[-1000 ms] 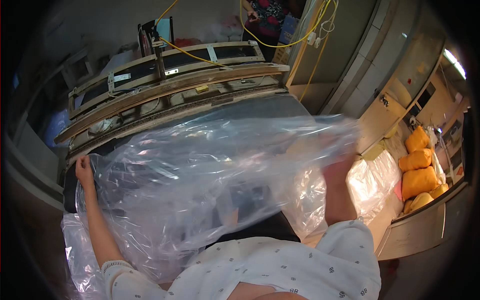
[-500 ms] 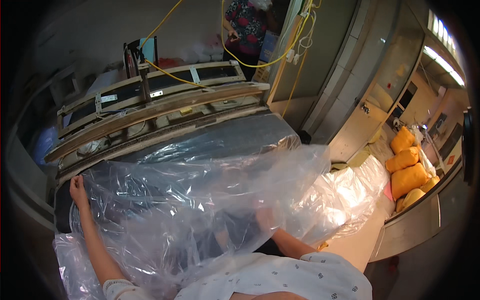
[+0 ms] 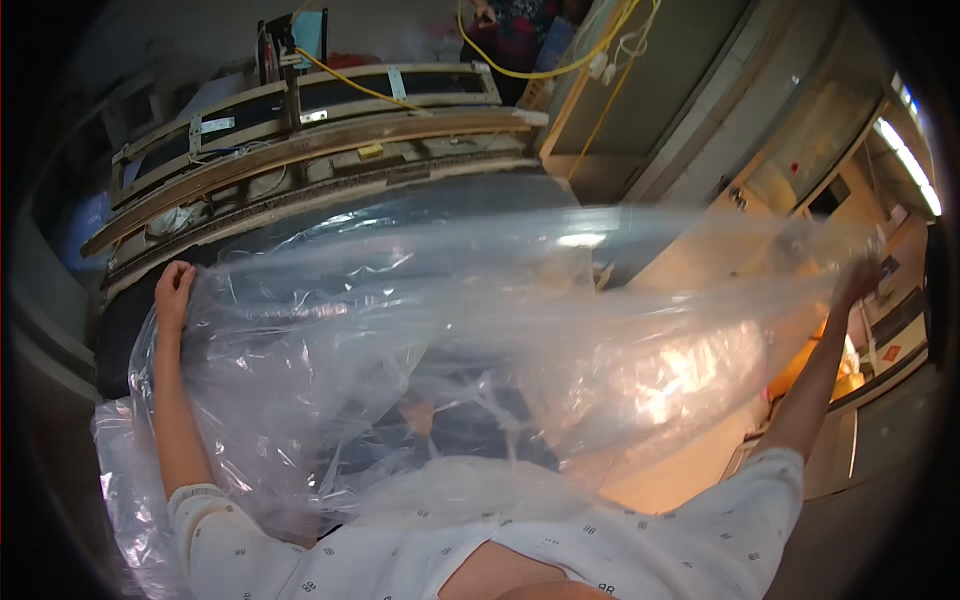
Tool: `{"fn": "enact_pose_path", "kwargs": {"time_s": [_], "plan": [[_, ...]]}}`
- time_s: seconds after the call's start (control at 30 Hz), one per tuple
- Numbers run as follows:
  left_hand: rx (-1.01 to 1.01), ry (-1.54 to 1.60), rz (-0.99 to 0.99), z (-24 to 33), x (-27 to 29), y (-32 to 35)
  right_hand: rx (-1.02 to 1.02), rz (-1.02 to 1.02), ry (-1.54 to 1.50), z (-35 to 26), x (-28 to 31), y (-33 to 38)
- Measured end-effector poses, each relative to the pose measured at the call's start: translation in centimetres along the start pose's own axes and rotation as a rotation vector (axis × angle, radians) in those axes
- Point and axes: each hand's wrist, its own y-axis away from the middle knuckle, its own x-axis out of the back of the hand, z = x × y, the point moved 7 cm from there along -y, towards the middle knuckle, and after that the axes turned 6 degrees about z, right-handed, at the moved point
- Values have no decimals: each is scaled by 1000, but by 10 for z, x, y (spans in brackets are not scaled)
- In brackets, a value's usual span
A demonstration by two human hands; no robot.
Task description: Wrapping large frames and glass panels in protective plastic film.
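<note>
A large sheet of clear plastic film (image 3: 330,300) stretches across the dark work table in front of me, wrinkled and shiny. At the table's left end my left hand (image 3: 175,283) pinches the film's edge between thumb and fingers. Far out to the right, my right hand (image 3: 860,278) is raised with its arm extended, closed on the film's other end, though motion blurs it. Between my hands the film is pulled wide and partly see-through. Loose folds of it hang at the lower left and lie against my white patterned shirt (image 3: 460,520).
Along the table's far side runs a wooden frame (image 3: 310,145) with metal plates. Yellow cables (image 3: 540,73) hang above it. A person (image 3: 515,25) stands at the back. On the right are a door frame (image 3: 740,190) and orange sacks (image 3: 850,370) behind the film.
My right hand has swung out from under the film near my body to the far right, drawing the film out. The left hand appears higher in view, still pinching the edge.
</note>
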Motion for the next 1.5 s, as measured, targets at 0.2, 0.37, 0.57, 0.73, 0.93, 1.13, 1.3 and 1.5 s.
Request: {"fn": "enact_pose_path", "kwargs": {"time_s": [0.2, 0.37, 0.57, 0.73, 0.93, 1.13, 1.3, 1.5], "plan": [[147, -455, 515, -41, 87, 28, 852, -194, -61, -144, -146, 196], [41, -711, 411, -69, 164, 47, 816, -1232, 286, 1, -215, 431], [63, -809, 440, -70, 192, 77, 503, -982, -233, -52, -258, 445], [-16, -866, 548, -29, 161, 74, 642, -910, -9, -80, -292, 447], [14, -813, 549, -15, 147, 71, 26, -1711, -522, -64, -358, 483], [18, -816, 477, -56, 190, 71, 303, -1215, -328, -93, -408, 506], [174, -658, 566, -44, 279, 104, 309, -1318, -319, -112, -393, 535], [482, -278, 552, -12, 326, 172, 244, -1453, -376, -110, -409, 543]]}}
